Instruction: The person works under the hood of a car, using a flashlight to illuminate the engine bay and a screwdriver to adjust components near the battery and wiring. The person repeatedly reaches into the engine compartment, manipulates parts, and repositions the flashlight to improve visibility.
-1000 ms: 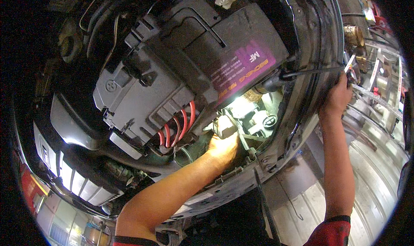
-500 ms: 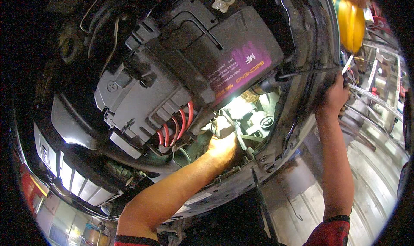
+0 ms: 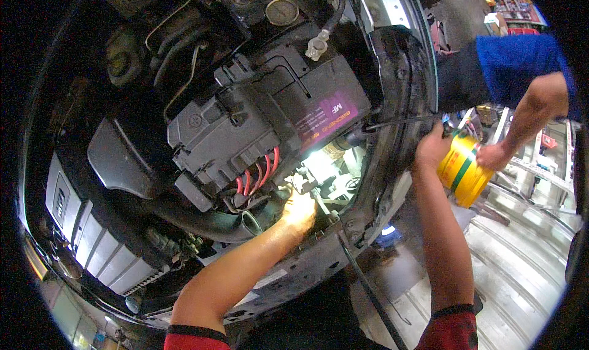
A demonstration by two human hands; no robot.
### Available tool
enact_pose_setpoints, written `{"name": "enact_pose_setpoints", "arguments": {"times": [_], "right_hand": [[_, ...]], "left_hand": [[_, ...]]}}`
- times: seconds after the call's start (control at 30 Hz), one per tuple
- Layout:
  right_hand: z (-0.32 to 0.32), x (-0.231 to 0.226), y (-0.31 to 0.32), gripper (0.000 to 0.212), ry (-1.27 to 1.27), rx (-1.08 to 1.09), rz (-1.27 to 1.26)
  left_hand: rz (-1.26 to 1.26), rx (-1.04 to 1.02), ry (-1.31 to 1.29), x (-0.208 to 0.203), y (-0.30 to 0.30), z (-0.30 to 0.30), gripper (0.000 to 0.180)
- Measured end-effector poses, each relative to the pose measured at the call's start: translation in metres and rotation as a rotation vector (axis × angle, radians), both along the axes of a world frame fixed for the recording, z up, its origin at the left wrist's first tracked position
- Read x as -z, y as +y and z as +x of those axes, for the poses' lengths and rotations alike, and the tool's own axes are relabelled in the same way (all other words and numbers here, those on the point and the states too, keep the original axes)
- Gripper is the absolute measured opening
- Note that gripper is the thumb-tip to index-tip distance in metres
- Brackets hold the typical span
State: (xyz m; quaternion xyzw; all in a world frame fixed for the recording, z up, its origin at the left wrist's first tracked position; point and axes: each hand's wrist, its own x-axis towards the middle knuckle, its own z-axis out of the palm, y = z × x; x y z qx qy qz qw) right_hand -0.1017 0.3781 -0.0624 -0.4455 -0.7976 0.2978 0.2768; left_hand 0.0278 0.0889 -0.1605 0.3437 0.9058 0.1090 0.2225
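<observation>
My left hand [image 3: 299, 212] reaches down into the gap behind the headlight housing [image 3: 351, 184], under a glaring light. Its fingers are closed around something washed out by the glare, too bright to identify. My right hand [image 3: 432, 147] rests against the outer side of the car's dark fender [image 3: 402, 120]; most of its fingers are hidden. Just beyond it is a yellow cylindrical object [image 3: 464, 169] with a green band, touched by another person's hand [image 3: 492, 157]. Beside my left hand run red corrugated wire sleeves [image 3: 268, 169] from a black fuse box [image 3: 221, 138].
A car battery [image 3: 334, 83] with a purple label sits beyond the fuse box, a loose cable clamp [image 3: 317, 45] near it. The grey engine cover [image 3: 113, 252] lies at left. A black rod [image 3: 371, 288] slants across the front edge. A blue-clad co-worker [image 3: 521, 58] stands at right.
The view has shifted right. The co-worker has come further into view, and the yellow object is now lower, beside my right hand. My left hand stays in the gap behind the headlight.
</observation>
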Motion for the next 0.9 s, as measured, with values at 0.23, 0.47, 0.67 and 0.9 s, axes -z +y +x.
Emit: {"name": "enact_pose_setpoints", "arguments": {"times": [0.23, 0.47, 0.67, 0.9], "right_hand": [[-0.003, -0.006, -0.011, 0.059, -0.121, 0.07, 0.157], [-0.006, -0.003, -0.013, 0.052, -0.1, 0.093, 0.153], [-0.007, -0.006, -0.015, 0.05, -0.081, 0.091, 0.129], [-0.007, -0.009, -0.021, 0.044, -0.09, 0.106, 0.084]], "left_hand": [[0.417, -0.623, -0.541, 0.002, 0.007, -0.01, 0.027], [0.1, -0.185, -0.123, -0.004, 0.007, -0.015, 0.022], [0.142, -0.007, -0.092, -0.001, 0.006, -0.021, 0.024], [0.061, 0.394, -0.121, -0.004, -0.011, -0.032, 0.026]]}}
